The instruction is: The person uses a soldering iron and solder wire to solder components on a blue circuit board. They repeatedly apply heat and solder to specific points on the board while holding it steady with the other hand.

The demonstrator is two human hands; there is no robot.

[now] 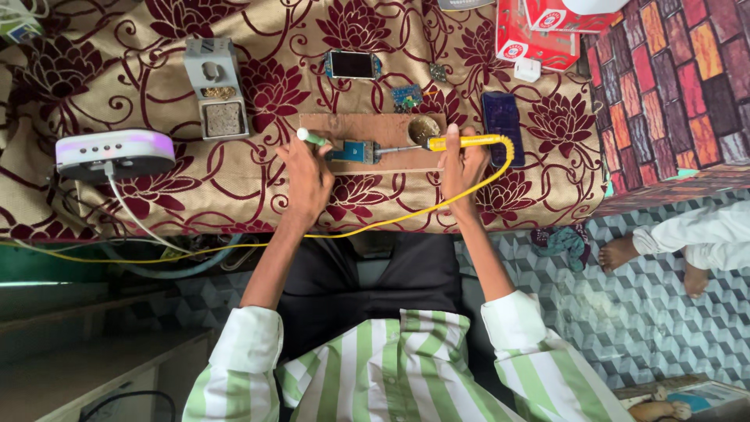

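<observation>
Two hands are working over a wooden board [367, 133] lying on the counter [156, 195], which is draped in a cream cloth with dark red flowers. The right hand [462, 168] is closing around the yellow handle of a soldering iron [461, 143], its metal tip pointing left toward a small blue circuit board [353, 151] sitting on the wooden board. The left hand [308, 173] is gripping a thin green-handled tool [311, 137], whose white end is sticking out to the upper left, just beside the blue circuit board. A yellow cord [500, 176] is looping from the iron's handle around the right wrist and trailing off to the left. At the wooden board's far edge a round tin [424, 128] is resting. Farther back are lying a small phone [351, 64] and a dark phone [501, 117]; a grey iron stand [216, 87] is standing to the left, near a white oval device [114, 152]. Red boxes [539, 31] are sitting at the far right.
</observation>
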